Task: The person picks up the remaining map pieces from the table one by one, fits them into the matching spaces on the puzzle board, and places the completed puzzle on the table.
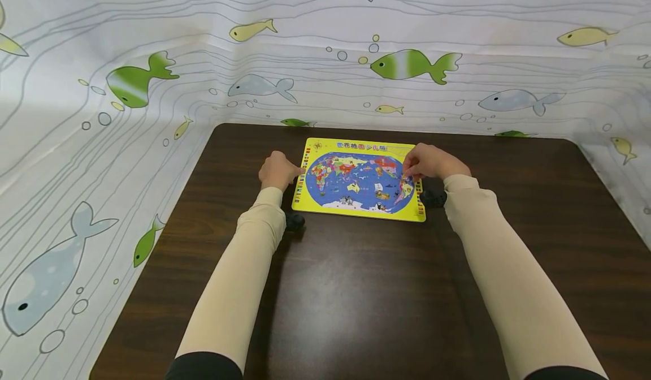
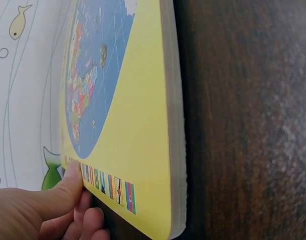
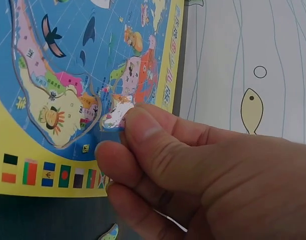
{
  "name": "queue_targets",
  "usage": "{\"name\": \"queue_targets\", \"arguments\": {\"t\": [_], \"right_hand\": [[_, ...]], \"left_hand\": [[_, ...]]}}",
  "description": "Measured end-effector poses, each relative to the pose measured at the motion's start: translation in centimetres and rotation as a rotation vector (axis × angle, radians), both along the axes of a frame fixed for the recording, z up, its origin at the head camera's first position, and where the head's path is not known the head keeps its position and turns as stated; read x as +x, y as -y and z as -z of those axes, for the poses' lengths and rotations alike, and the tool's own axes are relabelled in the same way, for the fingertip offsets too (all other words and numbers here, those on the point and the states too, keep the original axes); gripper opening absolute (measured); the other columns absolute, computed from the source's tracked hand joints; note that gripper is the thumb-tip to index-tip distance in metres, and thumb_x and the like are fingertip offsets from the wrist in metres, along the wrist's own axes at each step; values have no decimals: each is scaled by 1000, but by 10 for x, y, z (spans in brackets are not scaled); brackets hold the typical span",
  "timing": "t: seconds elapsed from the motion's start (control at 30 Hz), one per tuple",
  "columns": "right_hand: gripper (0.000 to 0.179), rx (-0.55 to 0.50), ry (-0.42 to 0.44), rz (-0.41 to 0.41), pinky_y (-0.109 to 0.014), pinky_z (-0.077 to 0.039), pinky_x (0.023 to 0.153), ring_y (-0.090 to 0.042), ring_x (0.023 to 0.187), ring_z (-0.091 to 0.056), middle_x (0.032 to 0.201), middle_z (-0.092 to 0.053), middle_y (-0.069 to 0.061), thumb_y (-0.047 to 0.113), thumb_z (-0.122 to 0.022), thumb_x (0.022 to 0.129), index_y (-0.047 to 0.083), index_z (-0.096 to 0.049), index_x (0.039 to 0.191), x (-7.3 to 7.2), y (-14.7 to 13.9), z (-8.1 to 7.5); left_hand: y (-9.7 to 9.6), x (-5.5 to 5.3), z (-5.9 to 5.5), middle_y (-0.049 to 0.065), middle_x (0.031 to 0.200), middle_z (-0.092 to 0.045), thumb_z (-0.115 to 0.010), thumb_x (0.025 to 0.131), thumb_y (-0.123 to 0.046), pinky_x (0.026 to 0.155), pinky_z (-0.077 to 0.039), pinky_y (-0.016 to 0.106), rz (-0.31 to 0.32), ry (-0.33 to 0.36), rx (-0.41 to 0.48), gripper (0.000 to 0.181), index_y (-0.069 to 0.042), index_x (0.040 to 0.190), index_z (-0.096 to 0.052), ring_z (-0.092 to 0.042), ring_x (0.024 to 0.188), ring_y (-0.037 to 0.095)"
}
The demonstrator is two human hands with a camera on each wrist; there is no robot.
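Observation:
A yellow-bordered world map puzzle [image 1: 356, 179] lies on the dark table. At its left edge, my left hand [image 1: 278, 171] has the thumb on the flag border [image 2: 106, 186] and the other fingers curled against the side. Over the right part of the map, my right hand [image 1: 429, 162] pinches a small puzzle piece [image 3: 117, 114] between thumb and index finger. Glare whitens the piece, so its print is hard to read. It is beside the South America section [image 3: 52, 110]; whether it touches the board cannot be told.
A small coloured piece [image 3: 110, 232] lies below the board's edge in the right wrist view. Brown wood table [image 1: 356, 301] extends around the puzzle. A white fish-print sheet [image 1: 325, 74] rises behind the table and along its left side.

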State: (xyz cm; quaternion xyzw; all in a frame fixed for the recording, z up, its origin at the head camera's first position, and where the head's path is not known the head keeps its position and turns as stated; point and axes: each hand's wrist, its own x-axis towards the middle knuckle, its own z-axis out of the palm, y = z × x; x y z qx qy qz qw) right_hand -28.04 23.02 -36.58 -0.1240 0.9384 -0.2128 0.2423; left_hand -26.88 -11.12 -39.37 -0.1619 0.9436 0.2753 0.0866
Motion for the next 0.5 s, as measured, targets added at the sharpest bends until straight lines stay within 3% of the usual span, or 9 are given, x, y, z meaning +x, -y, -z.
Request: {"name": "queue_targets", "arguments": {"t": [0.5], "right_hand": [[8, 67, -58, -54, -31, -47, 70, -25, 76, -58, 86, -63, -10, 10, -63, 92, 5, -66, 87, 0, 7, 7]], "left_hand": [[1, 1, 0, 12, 84, -74, -75, 82, -37, 51, -39, 29, 0, -4, 15, 42, -3, 105, -70, -68, 72, 21]]}}
